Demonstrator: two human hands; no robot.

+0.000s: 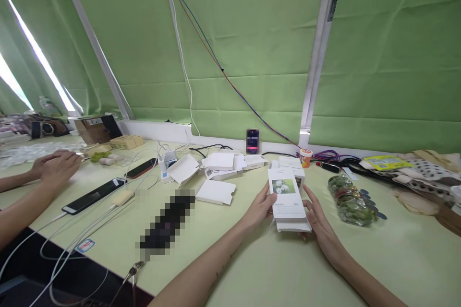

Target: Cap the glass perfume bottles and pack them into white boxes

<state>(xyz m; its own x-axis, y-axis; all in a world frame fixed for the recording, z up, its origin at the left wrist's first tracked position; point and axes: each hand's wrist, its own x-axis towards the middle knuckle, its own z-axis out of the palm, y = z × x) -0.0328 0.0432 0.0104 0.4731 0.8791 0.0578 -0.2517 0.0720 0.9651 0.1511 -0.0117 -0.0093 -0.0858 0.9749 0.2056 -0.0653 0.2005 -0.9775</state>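
Observation:
A small white cardboard box with a photo of white flowers and printed text on its front is between my two hands, tilted towards me. A second white layer shows under its lower edge; I cannot tell if it is a flap or another box. My left hand is closed on the box's left side, thumb on the front. Along the right side, my right hand curls its fingers around the edge, some hidden beneath. Several white boxes lie behind, among them an open flat one.
Left: another person's hands, phones with white cables, a power bank. A blurred dark item lies nearer. At the back stand a phone and an orange-white tub. Right: clear-wrapped green packets, a patterned cloth.

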